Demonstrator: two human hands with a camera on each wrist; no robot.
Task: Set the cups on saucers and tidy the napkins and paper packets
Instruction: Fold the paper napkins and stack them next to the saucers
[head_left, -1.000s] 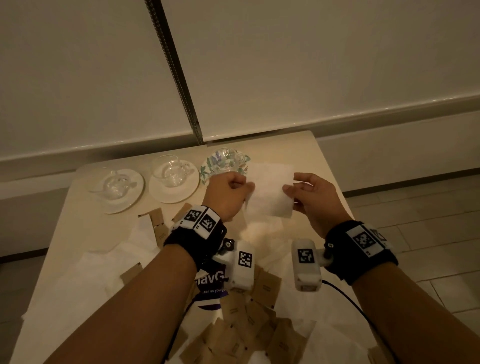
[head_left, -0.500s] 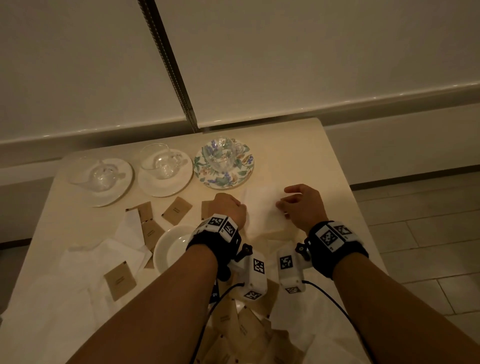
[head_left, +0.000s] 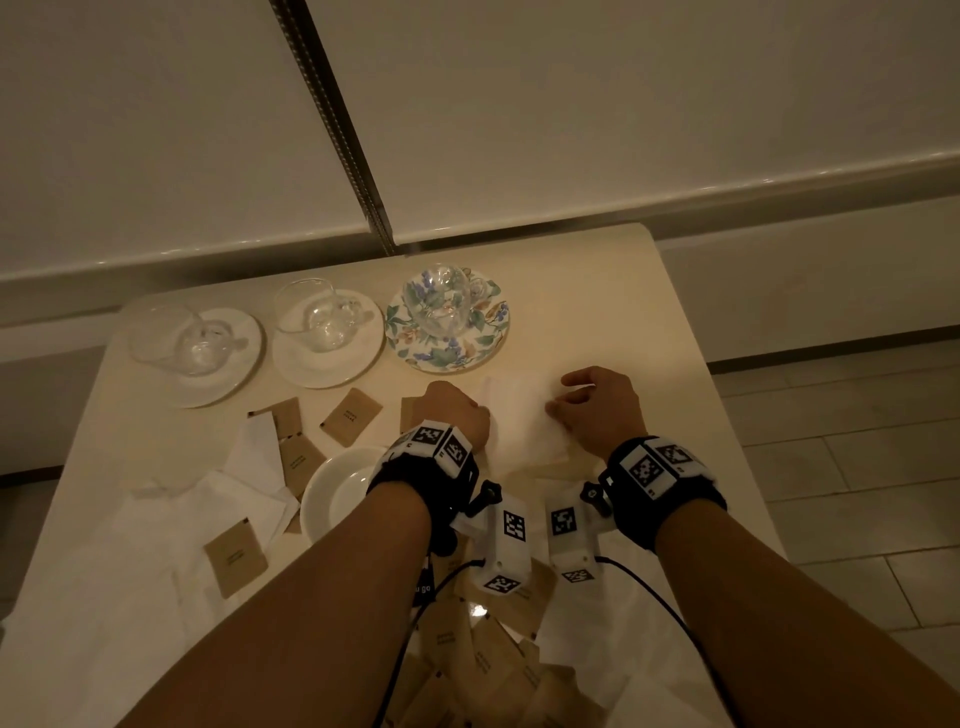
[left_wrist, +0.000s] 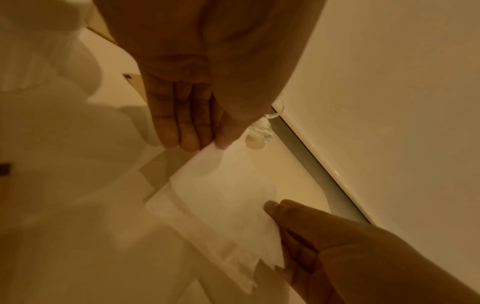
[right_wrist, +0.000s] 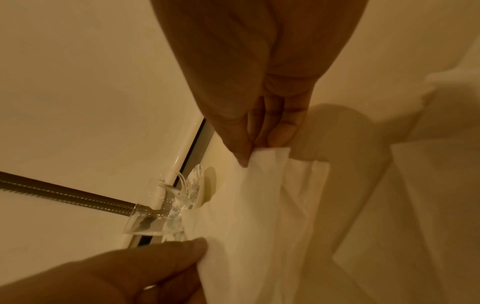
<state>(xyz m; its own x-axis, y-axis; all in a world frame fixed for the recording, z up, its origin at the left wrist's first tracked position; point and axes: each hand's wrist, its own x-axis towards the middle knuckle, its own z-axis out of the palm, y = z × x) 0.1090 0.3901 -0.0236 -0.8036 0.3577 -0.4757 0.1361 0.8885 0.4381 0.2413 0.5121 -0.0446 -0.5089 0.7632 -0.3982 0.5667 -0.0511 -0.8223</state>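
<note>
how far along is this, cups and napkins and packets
Done: three glass cups sit on saucers, including the floral saucer. In hand: left hand and right hand each pinch a side of one folded napkin. Left: the empty saucer, loose napkins and scattered brown packets.

A café or tearoom corner — small cream table, glass cups on saucers, sugar packets.

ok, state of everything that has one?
left hand: pinching the folded napkin's left edge
right hand: pinching its right edge
folded napkin: low over the table
three glass cups: upright on saucers
spare saucer: empty
brown packets: scattered
</note>
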